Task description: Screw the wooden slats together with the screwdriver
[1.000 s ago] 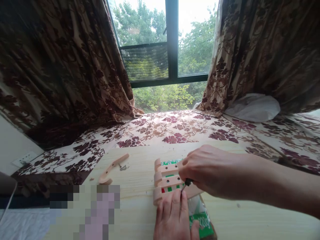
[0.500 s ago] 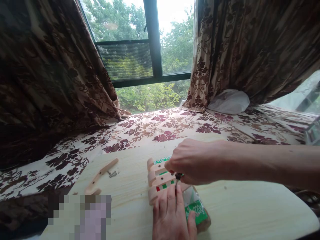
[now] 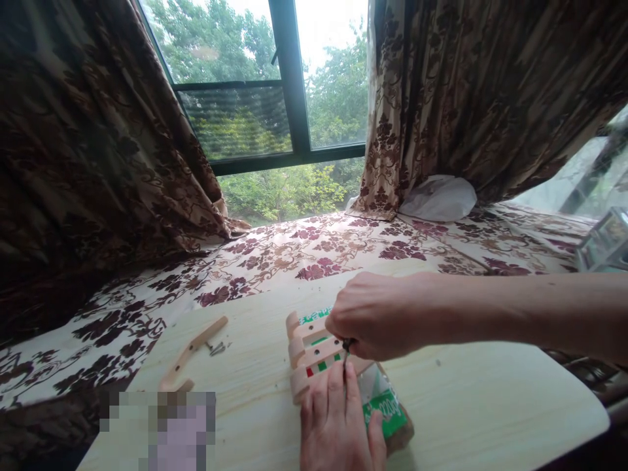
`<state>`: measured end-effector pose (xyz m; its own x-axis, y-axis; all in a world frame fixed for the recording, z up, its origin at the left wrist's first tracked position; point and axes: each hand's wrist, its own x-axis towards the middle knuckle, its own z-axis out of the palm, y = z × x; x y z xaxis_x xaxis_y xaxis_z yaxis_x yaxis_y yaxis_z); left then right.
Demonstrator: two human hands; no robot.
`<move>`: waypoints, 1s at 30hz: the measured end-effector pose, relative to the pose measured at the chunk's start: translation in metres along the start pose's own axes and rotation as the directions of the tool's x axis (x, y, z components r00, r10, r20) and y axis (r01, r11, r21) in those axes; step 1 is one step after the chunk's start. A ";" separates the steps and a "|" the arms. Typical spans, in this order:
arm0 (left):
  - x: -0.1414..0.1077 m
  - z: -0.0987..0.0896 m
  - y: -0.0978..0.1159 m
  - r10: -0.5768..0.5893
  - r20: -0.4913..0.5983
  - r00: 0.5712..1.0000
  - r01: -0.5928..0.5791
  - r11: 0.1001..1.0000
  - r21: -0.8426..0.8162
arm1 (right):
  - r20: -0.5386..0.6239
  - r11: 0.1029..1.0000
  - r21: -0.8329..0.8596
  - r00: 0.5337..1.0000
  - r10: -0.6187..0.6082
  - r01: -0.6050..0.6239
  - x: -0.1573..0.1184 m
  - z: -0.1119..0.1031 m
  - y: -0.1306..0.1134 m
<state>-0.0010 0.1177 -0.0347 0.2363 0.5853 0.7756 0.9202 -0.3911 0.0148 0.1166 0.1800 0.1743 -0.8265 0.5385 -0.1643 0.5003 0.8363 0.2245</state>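
My right hand (image 3: pixel 366 317) is closed round a dark-handled screwdriver (image 3: pixel 347 347), its shaft pointing down at the nearest slat of a pale wooden slatted piece (image 3: pixel 299 356). My left hand (image 3: pixel 336 415) lies over that slat's near side, fingertips beside the screwdriver's tip, its fingers stretched out and thumb apart. Beneath the wooden piece is a green and clear package (image 3: pixel 387 409) with white print. Dark screw heads or holes show in the slats. The screwdriver's handle is mostly hidden in my right hand.
On the pale board (image 3: pixel 245 392), a separate curved wooden part (image 3: pixel 193 350) lies at the left beside several loose screws (image 3: pixel 216 349). A floral cloth (image 3: pixel 314 248) spreads behind, with a white plastic bag (image 3: pixel 439 198) near the curtain (image 3: pixel 387 150). A clear box (image 3: pixel 606 242) stands at the far right.
The view has shifted slightly, bringing more of the clear box into sight. Both hands keep nearly the same place on the wooden piece, the right one still round the screwdriver.
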 end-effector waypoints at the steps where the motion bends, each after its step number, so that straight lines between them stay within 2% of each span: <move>1: 0.000 0.000 0.000 0.004 -0.003 1.000 -0.004 1.000 0.004 | 0.018 1.000 -0.001 1.000 -0.003 0.003 -0.001 -0.002 0.000; 5: 0.001 0.000 -0.001 0.002 -0.010 1.000 -0.002 1.000 0.008 | 0.030 0.998 -0.003 0.998 -0.055 0.055 -0.004 -0.008 0.001; 9: 0.003 0.000 0.000 0.002 -0.024 1.000 -0.002 1.000 0.016 | 0.008 0.994 0.035 0.995 -0.104 0.104 -0.002 -0.002 0.002; 14: 0.000 0.005 -0.006 0.059 -0.061 0.996 -0.055 0.996 0.068 | -0.004 0.998 0.064 1.000 0.003 -0.003 0.001 0.005 0.002; 19: -0.007 0.013 -0.013 0.118 -0.062 0.991 -0.107 0.982 0.153 | -0.127 0.996 0.047 0.990 -0.068 0.074 -0.006 0.002 -0.002; 25: -0.008 0.010 -0.015 0.141 -0.012 0.990 -0.137 0.976 0.167 | -0.077 0.995 0.084 0.996 -0.045 0.051 -0.009 0.005 -0.012; 30: -0.004 0.009 -0.016 0.161 -0.024 0.987 -0.155 0.974 0.163 | -0.076 0.997 0.068 0.997 -0.025 0.031 -0.008 0.007 -0.010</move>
<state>-0.0141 0.1282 -0.0432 0.3735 0.4973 0.7830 0.9109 -0.3561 -0.2084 0.1201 0.1676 0.1668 -0.8561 0.5077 -0.0962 0.4913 0.8574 0.1534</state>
